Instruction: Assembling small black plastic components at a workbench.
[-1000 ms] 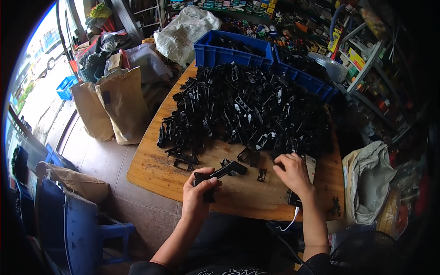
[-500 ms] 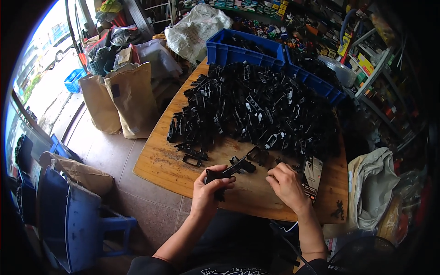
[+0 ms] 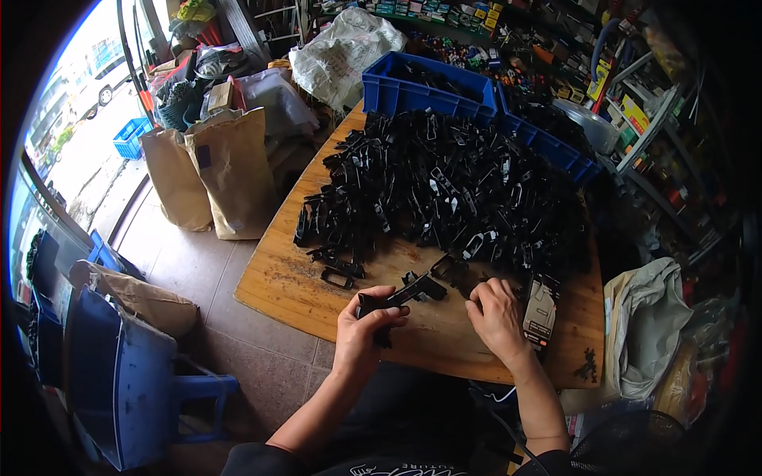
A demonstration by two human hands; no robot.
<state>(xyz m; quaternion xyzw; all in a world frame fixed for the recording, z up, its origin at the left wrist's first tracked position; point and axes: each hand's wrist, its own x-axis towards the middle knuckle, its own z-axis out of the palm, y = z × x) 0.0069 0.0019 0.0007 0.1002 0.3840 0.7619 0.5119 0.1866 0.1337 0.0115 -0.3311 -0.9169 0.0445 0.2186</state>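
Note:
My left hand (image 3: 363,327) is closed around a long black plastic part (image 3: 406,292), which points up and right over the near edge of the table. My right hand (image 3: 498,321) rests at the tabletop to the right, fingers curled down and close together beside small black pieces at the pile's near edge; what its fingertips hold, if anything, is hidden. Beyond both hands spreads a large heap of black plastic parts (image 3: 444,182). One frame-shaped black part (image 3: 337,277) lies apart at the heap's near left.
A phone with a lit screen (image 3: 540,311) lies right of my right hand. Small black bits (image 3: 587,363) sit at the table's (image 3: 274,282) right corner. Blue crates (image 3: 389,94) stand behind the heap. Paper bags (image 3: 230,178) and a blue stool (image 3: 202,389) are on the left.
My right hand has turned slightly, its fingers pointing further away from me, toward the heap's edge. The left hand keeps its hold on the black part. The phone's picture differs.

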